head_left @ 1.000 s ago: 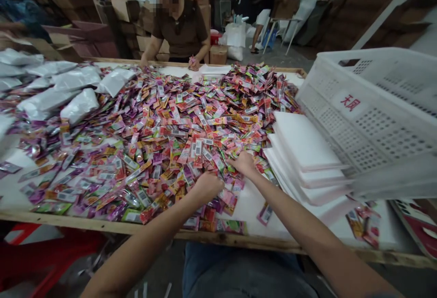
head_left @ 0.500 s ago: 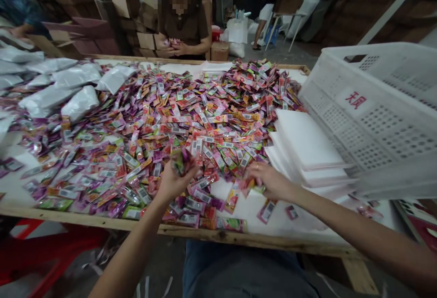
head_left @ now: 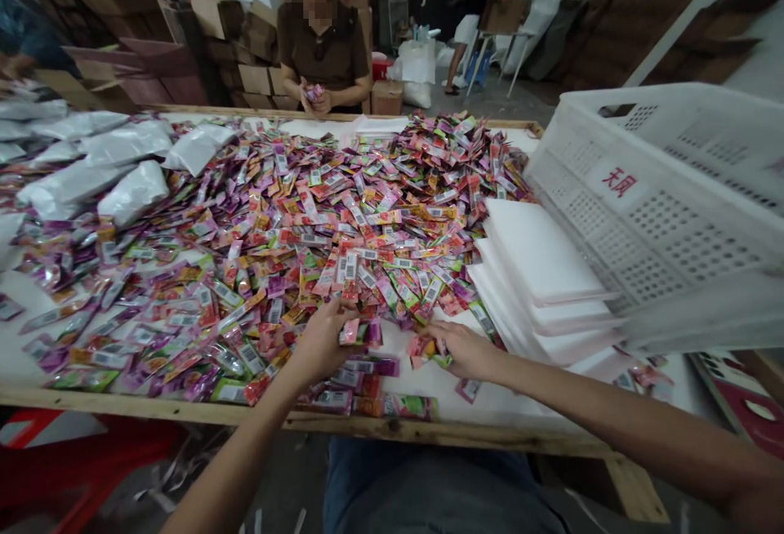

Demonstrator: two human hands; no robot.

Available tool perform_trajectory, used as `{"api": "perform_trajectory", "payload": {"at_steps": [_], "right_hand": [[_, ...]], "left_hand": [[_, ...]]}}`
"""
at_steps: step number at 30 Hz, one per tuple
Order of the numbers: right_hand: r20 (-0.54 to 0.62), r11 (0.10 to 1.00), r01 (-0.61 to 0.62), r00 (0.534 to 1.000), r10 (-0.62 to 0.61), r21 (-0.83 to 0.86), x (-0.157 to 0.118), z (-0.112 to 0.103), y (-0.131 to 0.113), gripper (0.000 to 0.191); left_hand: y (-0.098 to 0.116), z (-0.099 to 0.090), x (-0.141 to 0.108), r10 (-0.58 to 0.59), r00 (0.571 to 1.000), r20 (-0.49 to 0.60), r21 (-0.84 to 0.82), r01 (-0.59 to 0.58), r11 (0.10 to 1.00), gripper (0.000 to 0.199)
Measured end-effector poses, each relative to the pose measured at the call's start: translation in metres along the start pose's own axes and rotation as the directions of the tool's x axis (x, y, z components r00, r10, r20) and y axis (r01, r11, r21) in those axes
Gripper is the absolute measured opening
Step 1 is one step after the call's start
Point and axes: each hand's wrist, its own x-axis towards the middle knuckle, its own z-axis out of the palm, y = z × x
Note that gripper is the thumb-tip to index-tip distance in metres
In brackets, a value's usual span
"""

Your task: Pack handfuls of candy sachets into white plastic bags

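Small flat printed sachets [head_left: 349,264], in pink, purple, green and orange and many with barcodes, lie in a wide loose heap over the white table. My left hand [head_left: 327,338] is closed around a few sachets, which stick out to the right of its fingers above the front of the heap. A short way to the right, my right hand [head_left: 462,346] pinches several sachets, their ends pointing left. Between the two hands a patch of the white tabletop [head_left: 395,346] shows. The palms and some of the held sachets are hidden.
A stack of white foam sheets or bags [head_left: 539,256] stands right of my right hand, beside a tilted white perforated crate [head_left: 661,191]. Filled white bags [head_left: 131,191] lie at the left. Across the table a person [head_left: 324,52] holds sachets. A wooden rim [head_left: 459,432] edges the table.
My left hand has turned over from palm up to knuckles up and moved slightly right, still with sachets. My right hand has moved a little down and left; some loose sachets near it are gone.
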Motion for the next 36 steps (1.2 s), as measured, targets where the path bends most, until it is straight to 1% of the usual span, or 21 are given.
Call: {"api": "perform_trajectory", "payload": {"at_steps": [2, 4, 6, 8, 10, 13, 16, 18, 20, 22, 24, 26, 27, 28, 30, 31, 32, 33, 34, 35, 36], "right_hand": [[-0.02, 0.987, -0.095, 0.995, 0.098, 0.129, -0.001, -0.01, 0.007, 0.032], [-0.08, 0.966, -0.157, 0.981, 0.176, 0.206, 0.012, -0.027, 0.017, 0.015], [-0.213, 0.941, -0.26, 0.928, 0.306, 0.218, 0.04, -0.049, 0.029, 0.011], [-0.332, 0.903, -0.402, 0.84, 0.429, 0.149, 0.074, -0.067, 0.039, 0.018], [-0.316, 0.876, -0.48, 0.825, 0.468, 0.045, 0.105, -0.073, 0.045, 0.022], [-0.251, 0.873, -0.487, 0.847, 0.469, -0.011, 0.13, -0.062, 0.048, 0.027], [-0.257, 0.878, -0.478, 0.85, 0.46, -0.009, 0.13, -0.049, 0.049, 0.036], [-0.271, 0.885, -0.466, 0.851, 0.45, 0.007, 0.125, -0.05, 0.05, 0.035], [-0.304, 0.883, -0.465, 0.833, 0.463, 0.07, 0.117, -0.06, 0.051, 0.02], [-0.373, 0.88, -0.44, 0.798, 0.474, 0.177, 0.102, -0.074, 0.05, 0.007], [-0.44, 0.907, -0.328, 0.796, 0.416, 0.264, 0.078, -0.084, 0.047, 0.01], [-0.413, 0.945, -0.18, 0.866, 0.283, 0.272, 0.047, -0.08, 0.041, 0.006], [-0.348, 0.954, -0.135, 0.91, 0.226, 0.267, 0.03, -0.072, 0.037, 0.002], [-0.253, 0.962, -0.127, 0.949, 0.189, 0.242, 0.015, -0.062, 0.034, 0.011], [-0.082, 0.982, -0.145, 0.984, 0.156, 0.124, -0.011, -0.038, 0.03, 0.03], [-0.048, 0.984, -0.168, 0.984, 0.171, 0.059, -0.019, -0.028, 0.029, 0.041], [-0.049, 0.983, -0.183, 0.982, 0.183, 0.006, -0.024, -0.022, 0.031, 0.046], [-0.081, 0.981, -0.192, 0.979, 0.189, -0.03, -0.025, -0.02, 0.033, 0.048], [-0.128, 0.981, -0.186, 0.976, 0.178, -0.05, -0.022, -0.022, 0.036, 0.046], [-0.167, 0.986, -0.152, 0.976, 0.14, -0.064, -0.017, -0.027, 0.04, 0.041], [-0.193, 0.992, -0.099, 0.978, 0.081, -0.084, -0.009, -0.034, 0.044, 0.035]], "left_hand": [[0.004, -0.009, 0.002, 0.103, 0.991, 0.09, 0.038, -0.106, 0.994, 0.034], [0.015, -0.013, 0.012, 0.187, 0.963, 0.193, 0.129, -0.214, 0.968, 0.038], [0.028, -0.009, 0.029, 0.311, 0.925, 0.219, 0.22, -0.358, 0.908, 0.034], [0.035, 0.001, 0.05, 0.438, 0.878, 0.192, 0.304, -0.477, 0.824, 0.025], [0.035, 0.014, 0.07, 0.469, 0.865, 0.179, 0.389, -0.5, 0.774, 0.018], [0.023, 0.031, 0.084, 0.425, 0.887, 0.183, 0.462, -0.459, 0.759, 0.017], [0.007, 0.039, 0.077, 0.466, 0.871, 0.157, 0.445, -0.484, 0.753, 0.016], [0.0, 0.037, 0.067, 0.499, 0.856, 0.136, 0.401, -0.508, 0.762, 0.014], [-0.002, 0.03, 0.055, 0.524, 0.847, 0.093, 0.322, -0.524, 0.789, 0.012], [0.0, 0.022, 0.044, 0.542, 0.84, 0.028, 0.215, -0.535, 0.817, 0.013], [0.006, 0.016, 0.033, 0.541, 0.841, 0.013, 0.082, -0.541, 0.837, 0.024], [0.013, 0.014, 0.021, 0.507, 0.859, 0.066, -0.045, -0.505, 0.862, 0.036], [0.017, 0.015, 0.015, 0.473, 0.876, 0.087, -0.095, -0.466, 0.88, 0.039], [0.02, 0.017, 0.009, 0.429, 0.899, 0.087, -0.14, -0.416, 0.899, 0.042], [0.023, 0.02, 0.0, 0.291, 0.957, 0.0, -0.243, -0.282, 0.928, 0.047], [0.023, 0.02, -0.003, 0.189, 0.979, -0.077, -0.308, -0.203, 0.929, 0.047], [0.022, 0.018, -0.004, 0.058, 0.984, -0.167, -0.376, -0.118, 0.919, 0.044], [0.02, 0.015, -0.004, -0.088, 0.962, -0.26, -0.437, -0.036, 0.899, 0.037], [0.018, 0.011, -0.002, -0.227, 0.909, -0.351, -0.484, 0.032, 0.875, 0.026], [0.016, 0.006, 0.003, -0.334, 0.841, -0.425, -0.511, 0.081, 0.856, 0.017], [0.015, 0.002, 0.009, -0.39, 0.787, -0.477, -0.514, 0.111, 0.851, 0.014]]}}
